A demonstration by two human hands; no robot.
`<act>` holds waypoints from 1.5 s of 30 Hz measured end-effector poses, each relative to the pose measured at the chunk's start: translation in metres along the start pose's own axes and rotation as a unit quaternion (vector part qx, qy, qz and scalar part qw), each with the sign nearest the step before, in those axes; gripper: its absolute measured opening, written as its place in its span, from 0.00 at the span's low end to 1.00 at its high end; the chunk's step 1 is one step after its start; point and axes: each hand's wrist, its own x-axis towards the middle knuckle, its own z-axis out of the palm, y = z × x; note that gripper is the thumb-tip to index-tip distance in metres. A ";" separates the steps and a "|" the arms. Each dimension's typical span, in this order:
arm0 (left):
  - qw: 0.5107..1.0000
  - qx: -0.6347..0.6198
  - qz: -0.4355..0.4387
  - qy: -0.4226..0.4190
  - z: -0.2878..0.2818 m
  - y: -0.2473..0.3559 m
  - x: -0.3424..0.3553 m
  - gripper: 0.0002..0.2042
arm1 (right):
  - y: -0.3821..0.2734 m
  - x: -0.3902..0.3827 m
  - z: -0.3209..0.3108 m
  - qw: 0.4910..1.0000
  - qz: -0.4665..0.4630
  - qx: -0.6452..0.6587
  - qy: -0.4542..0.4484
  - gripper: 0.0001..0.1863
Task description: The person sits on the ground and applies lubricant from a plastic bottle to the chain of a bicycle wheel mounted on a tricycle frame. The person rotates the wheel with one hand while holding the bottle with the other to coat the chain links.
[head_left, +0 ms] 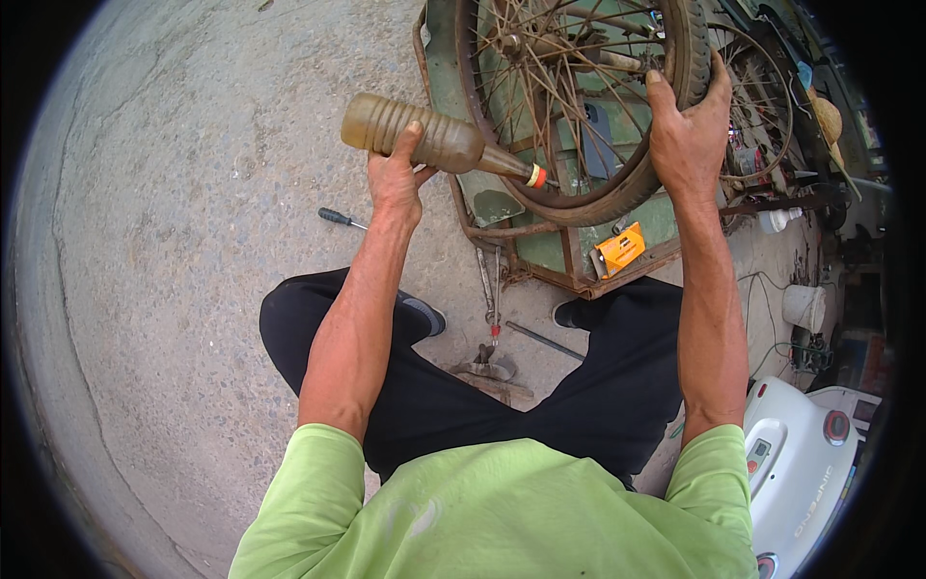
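Note:
My left hand [395, 179] grips a ridged, murky brown plastic bottle [444, 140], tilted sideways with its red-capped narrow spout pointing right and a little down at the lower part of a spoked wheel's rim. My right hand [690, 140] is wrapped round the worn black tire [691, 58] on the right side of that rusty wheel [540, 77]. The wheel is over a dented green metal cart frame [546, 251]. A yellow-orange box [620, 250] lies on the green metal just below the wheel.
A screwdriver [338, 216], wrenches [487, 289] and a metal rod [545, 341] lie on the concrete ground [193, 212] near my legs. A second spoked wheel [767, 87], a white bucket [804, 306], cables and a white plastic scooter body [801, 463] are on the right.

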 end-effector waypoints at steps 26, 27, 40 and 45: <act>0.998 -0.048 -0.043 -0.011 0.002 0.006 -0.001 0.31 | -0.002 -0.006 0.000 1.000 0.010 0.001 0.005 0.41; 0.998 -0.048 -0.044 -0.014 0.002 0.006 -0.002 0.31 | -0.002 -0.007 0.001 1.000 0.017 0.003 0.005 0.41; 0.998 -0.048 -0.040 -0.020 0.008 0.000 -0.001 0.34 | 0.004 -0.018 0.002 0.998 0.046 0.049 -0.014 0.44; 0.998 -0.041 -0.034 -0.026 0.007 -0.001 0.000 0.36 | -0.003 -0.018 0.001 0.995 0.064 0.071 -0.022 0.44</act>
